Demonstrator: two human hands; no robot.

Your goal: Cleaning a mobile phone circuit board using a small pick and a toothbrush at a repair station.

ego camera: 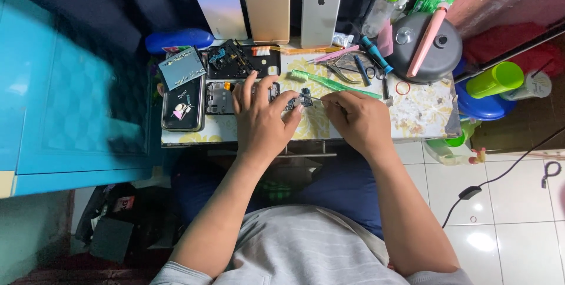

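My left hand [262,117] lies flat on an opened phone chassis [222,98], its fingertips pinning a small dark circuit board [303,98] on the little worktable [418,121]. My right hand [356,119] is closed around a thin tool, its tip pointing left at that board; the tool is mostly hidden by the fingers. A green toothbrush [332,83] lies just beyond both hands. Tweezers and small pliers [347,68] rest farther back.
Three phones [266,3] lean upright at the back. A dark phone with small parts on it [183,107] and a grey parts pad [182,67] sit left. A black round container [426,55], bottles and a green cup [495,79] crowd the right. A blue cabinet [65,96] stands left.
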